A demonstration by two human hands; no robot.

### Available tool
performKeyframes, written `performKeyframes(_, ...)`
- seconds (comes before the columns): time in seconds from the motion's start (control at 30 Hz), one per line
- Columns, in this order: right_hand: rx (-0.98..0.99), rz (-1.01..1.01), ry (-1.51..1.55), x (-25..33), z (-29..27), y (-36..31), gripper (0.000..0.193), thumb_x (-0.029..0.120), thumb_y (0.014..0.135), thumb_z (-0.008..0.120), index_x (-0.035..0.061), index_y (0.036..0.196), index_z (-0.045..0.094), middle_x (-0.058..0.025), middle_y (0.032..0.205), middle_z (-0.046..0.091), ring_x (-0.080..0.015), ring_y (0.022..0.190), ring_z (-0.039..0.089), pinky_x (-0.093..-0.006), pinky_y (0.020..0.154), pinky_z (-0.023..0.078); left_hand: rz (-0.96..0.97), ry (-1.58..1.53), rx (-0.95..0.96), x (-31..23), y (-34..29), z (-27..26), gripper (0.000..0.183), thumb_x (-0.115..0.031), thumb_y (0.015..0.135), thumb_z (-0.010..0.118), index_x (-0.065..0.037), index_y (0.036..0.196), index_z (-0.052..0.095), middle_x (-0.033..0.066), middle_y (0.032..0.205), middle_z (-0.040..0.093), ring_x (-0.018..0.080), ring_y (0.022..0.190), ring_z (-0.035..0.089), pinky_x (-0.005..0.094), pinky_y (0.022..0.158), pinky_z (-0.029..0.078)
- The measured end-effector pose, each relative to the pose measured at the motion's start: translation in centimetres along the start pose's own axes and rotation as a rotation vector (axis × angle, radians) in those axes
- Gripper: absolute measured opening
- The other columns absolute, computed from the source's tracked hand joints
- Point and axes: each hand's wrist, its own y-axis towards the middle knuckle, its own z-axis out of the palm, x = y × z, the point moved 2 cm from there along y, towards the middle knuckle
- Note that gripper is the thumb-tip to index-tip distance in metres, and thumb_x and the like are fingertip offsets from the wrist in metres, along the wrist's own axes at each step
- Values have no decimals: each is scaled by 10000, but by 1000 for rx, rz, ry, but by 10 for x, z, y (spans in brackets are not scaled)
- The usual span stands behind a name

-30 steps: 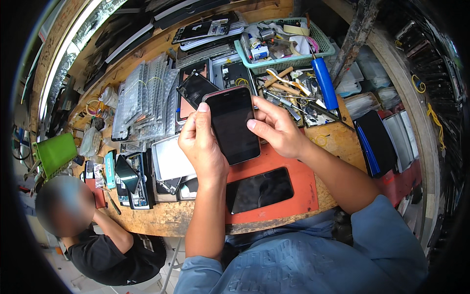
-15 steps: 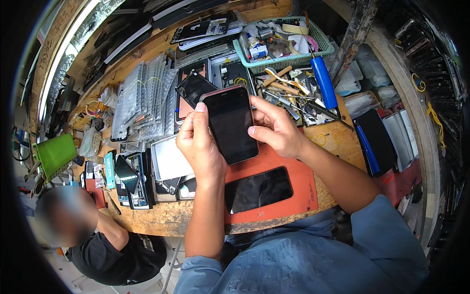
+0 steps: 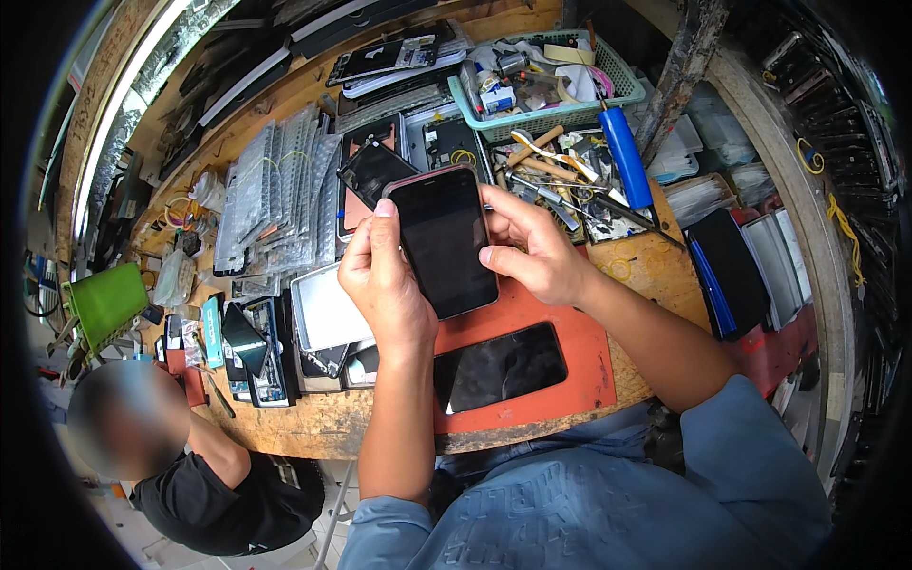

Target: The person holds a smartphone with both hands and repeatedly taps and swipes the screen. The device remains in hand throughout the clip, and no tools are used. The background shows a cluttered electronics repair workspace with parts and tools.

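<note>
A dark-screened smartphone (image 3: 441, 242) is held up over the bench between my two hands. My left hand (image 3: 385, 271) is closed on its left edge, thumb along the side near the upper corner. At the right edge my right hand (image 3: 537, 242) grips it, with the thumb on the front rim and the fingers behind. The screen looks black, and the fingers behind the phone are partly hidden. Below it, a black phone screen panel (image 3: 503, 369) lies flat on an orange-red mat (image 3: 584, 366).
A green basket (image 3: 560, 119) of supplies stands at the back, beside hand tools (image 3: 560, 171) and a blue-handled tool (image 3: 625, 157). Bubble-wrapped packs (image 3: 271, 190) and opened devices (image 3: 375, 171) crowd the left. Another person (image 3: 228, 494) sits at the lower left.
The view has shifted very slightly, so everything sits a little further left. Both hands keep the same hold on the phone.
</note>
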Motion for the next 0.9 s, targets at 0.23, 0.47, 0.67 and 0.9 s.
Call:
performKeyframes(0.23, 0, -18, -83, 3, 3, -1, 748, 13, 865, 600, -26, 1539, 277, -72, 1064, 653, -115, 942, 599, -289, 859, 484, -15, -11, -6, 0, 0, -2, 327, -179, 1023, 629, -90, 710, 596, -96, 671, 461, 2, 599, 324, 211, 531, 241)
performKeyframes(0.47, -12, 6, -36, 5, 7, 0, 653, 25, 935, 582, 4, 1526, 304, -53, 1078, 629, -93, 928, 581, -261, 812, 480, -37, -26, -51, -6, -4, 9, 289, -179, 1025, 625, -61, 762, 632, -78, 698, 513, 1, 613, 373, 202, 536, 284)
performKeyframes(0.67, -17, 12, 42, 6, 7, 3, 573, 73, 1008, 559, 4, 1520, 310, -40, 1065, 622, -73, 911, 557, -253, 805, 473, -27, -18, 2, -2, -2, 0, 278, -177, 1026, 622, -54, 778, 640, -67, 717, 540, 2, 628, 408, 197, 548, 317)
performKeyframes(0.9, -12, -4, -41, 2, 5, 1, 620, 67, 961, 616, -2, 1503, 322, -70, 1096, 647, -97, 983, 595, -267, 852, 485, -42, -24, -9, -2, -2, 3, 272, -178, 1028, 620, -58, 786, 644, -68, 717, 543, 3, 623, 410, 194, 547, 318)
